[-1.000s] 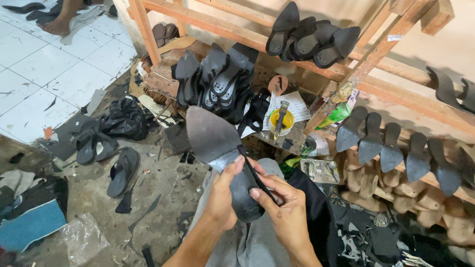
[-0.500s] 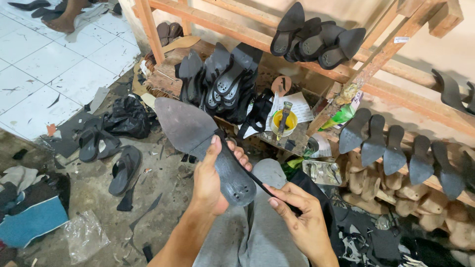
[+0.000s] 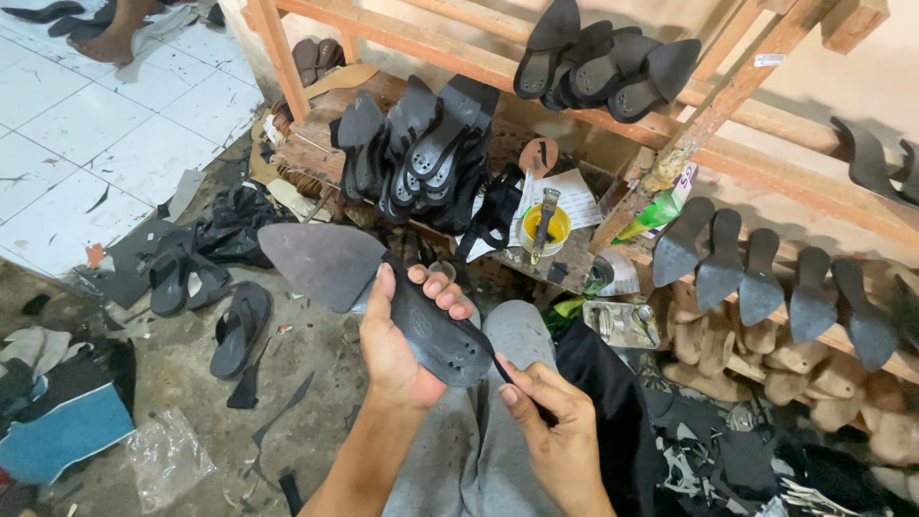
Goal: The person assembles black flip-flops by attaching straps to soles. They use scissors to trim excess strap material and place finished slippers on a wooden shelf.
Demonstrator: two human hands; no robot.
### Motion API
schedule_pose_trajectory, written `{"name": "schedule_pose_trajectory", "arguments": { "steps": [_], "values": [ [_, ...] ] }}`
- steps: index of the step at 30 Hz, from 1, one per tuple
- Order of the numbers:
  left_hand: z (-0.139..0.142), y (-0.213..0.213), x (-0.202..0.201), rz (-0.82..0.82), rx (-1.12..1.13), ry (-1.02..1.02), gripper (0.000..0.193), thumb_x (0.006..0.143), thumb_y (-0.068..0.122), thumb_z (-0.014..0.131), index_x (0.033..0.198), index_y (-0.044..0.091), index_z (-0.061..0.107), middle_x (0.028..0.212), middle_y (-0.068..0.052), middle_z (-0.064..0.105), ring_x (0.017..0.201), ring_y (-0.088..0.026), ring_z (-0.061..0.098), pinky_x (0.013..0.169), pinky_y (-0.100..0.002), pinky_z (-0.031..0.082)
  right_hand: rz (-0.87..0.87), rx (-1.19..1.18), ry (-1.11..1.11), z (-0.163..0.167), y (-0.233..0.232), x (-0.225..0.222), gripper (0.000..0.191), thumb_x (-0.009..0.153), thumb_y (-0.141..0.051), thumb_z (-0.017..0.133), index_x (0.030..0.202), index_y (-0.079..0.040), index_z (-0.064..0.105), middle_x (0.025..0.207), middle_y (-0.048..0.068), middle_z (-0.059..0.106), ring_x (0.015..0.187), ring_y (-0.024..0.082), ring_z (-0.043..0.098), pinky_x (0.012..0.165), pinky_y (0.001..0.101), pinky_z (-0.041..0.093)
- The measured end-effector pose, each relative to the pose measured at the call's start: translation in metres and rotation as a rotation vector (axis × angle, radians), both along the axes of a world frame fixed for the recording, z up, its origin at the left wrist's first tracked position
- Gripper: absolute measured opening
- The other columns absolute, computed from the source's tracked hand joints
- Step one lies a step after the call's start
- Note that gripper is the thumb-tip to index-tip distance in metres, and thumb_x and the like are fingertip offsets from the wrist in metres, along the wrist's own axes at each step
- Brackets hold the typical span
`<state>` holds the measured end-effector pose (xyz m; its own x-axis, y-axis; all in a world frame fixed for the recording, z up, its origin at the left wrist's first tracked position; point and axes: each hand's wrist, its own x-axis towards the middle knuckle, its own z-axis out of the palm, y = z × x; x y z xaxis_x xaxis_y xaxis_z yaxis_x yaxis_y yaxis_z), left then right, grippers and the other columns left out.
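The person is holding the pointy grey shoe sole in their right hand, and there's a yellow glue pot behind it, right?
Not quite: the head view shows the left hand holding the pointy grey shoe sole. The right hand pinches a thin dark strip at its heel. The yellow glue pot does sit behind it.

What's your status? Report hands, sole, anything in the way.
Left hand gripping dark pointed sole. Right hand pinching thin black strip at the sole's heel end. Nothing between them.

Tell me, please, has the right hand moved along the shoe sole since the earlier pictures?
Yes. The right hand has slid off the shoe sole toward the lap, away from the yellow glue pot.
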<state>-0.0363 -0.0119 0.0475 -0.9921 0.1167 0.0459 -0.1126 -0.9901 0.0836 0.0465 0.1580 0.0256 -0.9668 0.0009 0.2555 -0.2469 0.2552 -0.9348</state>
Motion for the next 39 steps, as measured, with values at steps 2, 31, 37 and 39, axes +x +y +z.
{"name": "schedule_pose_trajectory", "arguments": {
  "steps": [2,31,37,39],
  "values": [
    [-0.002,0.005,0.001,0.047,0.042,-0.001,0.033,0.104,0.041,0.054,0.094,0.009,0.052,0.087,-0.005,0.051,0.083,-0.018,0.05,0.077,-0.034,0.047,-0.078,0.033,0.058,-0.004,-0.01,0.005,0.034,0.091,-0.012,0.074,0.123,-0.002,0.075,0.071,-0.001,0.05,0.065,0.008,0.047,0.06,0.021,0.04],
    [0.002,-0.006,0.025,0.2,-1.195,0.138,0.016,0.093,0.009,0.072,0.101,-0.005,0.075,0.085,0.001,0.07,0.076,-0.003,0.059,0.068,-0.02,0.05,0.197,0.17,0.116,0.074,0.067,-0.068,0.026,0.088,-0.006,0.075,0.114,-0.004,0.079,0.077,0.001,0.061,0.074,0.01,0.053,0.067,0.0246,0.042],
    [0.0,0.004,0.026,0.362,-1.049,0.03,0.016,0.095,0.005,0.07,0.103,-0.008,0.074,0.091,0.0,0.072,0.081,-0.004,0.062,0.074,-0.02,0.051,0.017,0.184,0.174,0.055,0.02,-0.03,0.026,0.088,-0.005,0.075,0.114,-0.003,0.077,0.075,0.001,0.059,0.068,0.01,0.054,0.062,0.0233,0.043],
    [0.002,0.007,0.027,0.398,-1.051,0.035,0.016,0.096,0.005,0.07,0.102,-0.009,0.073,0.09,-0.001,0.072,0.081,-0.005,0.062,0.074,-0.021,0.052,-0.026,0.142,0.154,0.051,0.006,-0.021,0.031,0.088,-0.005,0.074,0.119,-0.002,0.076,0.074,0.003,0.056,0.065,0.01,0.051,0.059,0.0233,0.042]
  ]
}}
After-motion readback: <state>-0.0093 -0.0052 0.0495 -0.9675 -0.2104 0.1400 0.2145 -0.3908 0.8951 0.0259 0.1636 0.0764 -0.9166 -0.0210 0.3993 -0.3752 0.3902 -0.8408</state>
